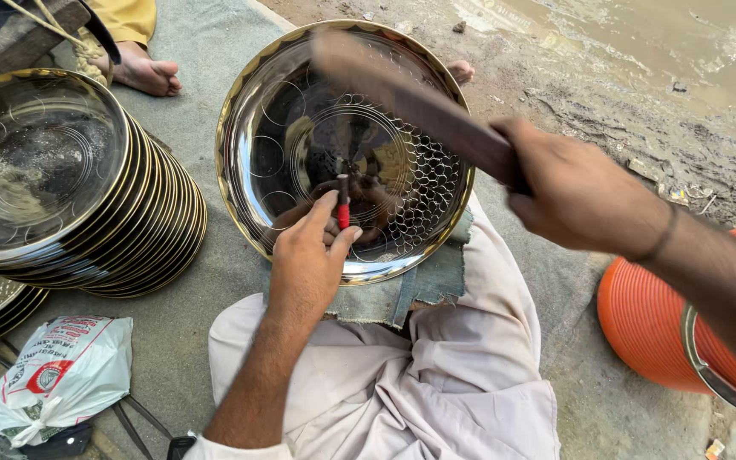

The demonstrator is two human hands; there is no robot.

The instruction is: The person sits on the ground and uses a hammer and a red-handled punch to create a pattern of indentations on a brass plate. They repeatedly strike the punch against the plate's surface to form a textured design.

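Punch (343,203), a thin metal one with a red band, was held upright by the left hand (307,260). It was pinched between the thumb and fingers, with its tip pressed on the shiny round plate (253,145). The plate was propped on a cloth pad (436,281) over the person's lap, just in front of that hand. It was probably tilted that way so the marks could be seen well. A net of small rings was already stamped on the plate, to the right of the punch.

The right hand (577,192) was closed tight round a dark wooden stick (411,98). The stick was raised above the punch, likely so it could be brought down on top. It was blurred, so its end was hard to make out.

A stack of plates (87,187) was kept to the left of the left hand, close enough to reach. A white bag (66,370) lay below the stack. An orange tub (649,324) stood under the right arm and was cut off at the edge. Another person's bare foot (146,72) was seen beyond the stack; the rest was hidden.
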